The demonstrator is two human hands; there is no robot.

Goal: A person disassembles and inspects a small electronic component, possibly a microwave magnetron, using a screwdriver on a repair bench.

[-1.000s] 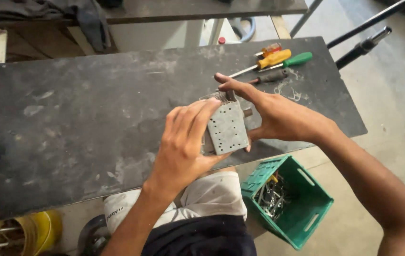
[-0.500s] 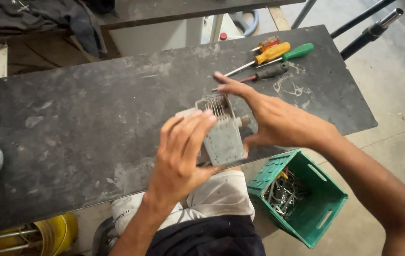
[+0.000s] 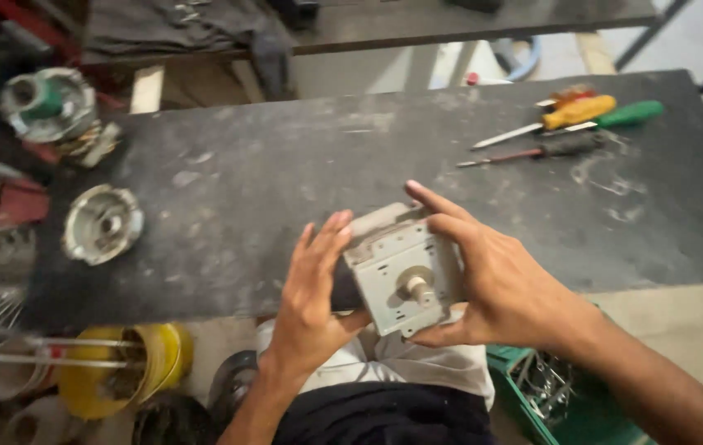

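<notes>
Three screwdrivers (image 3: 565, 124) are lying on the dark desk (image 3: 285, 181) while the left hand (image 3: 310, 305) and right hand (image 3: 491, 284) are clasping one grey metal block (image 3: 401, 276), fingers (image 3: 442, 206) half-curled.

Screwdrivers (image 3: 569, 124) lie upper right on the bench (image 3: 285, 181); a metal cup (image 3: 102, 222) sits at its left; a crate (image 3: 565, 404) sits lower right, below it.

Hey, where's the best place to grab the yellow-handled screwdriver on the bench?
Grip the yellow-handled screwdriver by its thick yellow handle, coming down from above. It lies flat on the dark bench with the bare shaft pointing left, and a green-handled screwdriver lies close beside it, so a top pinch across the handle likely fits best.
</notes>
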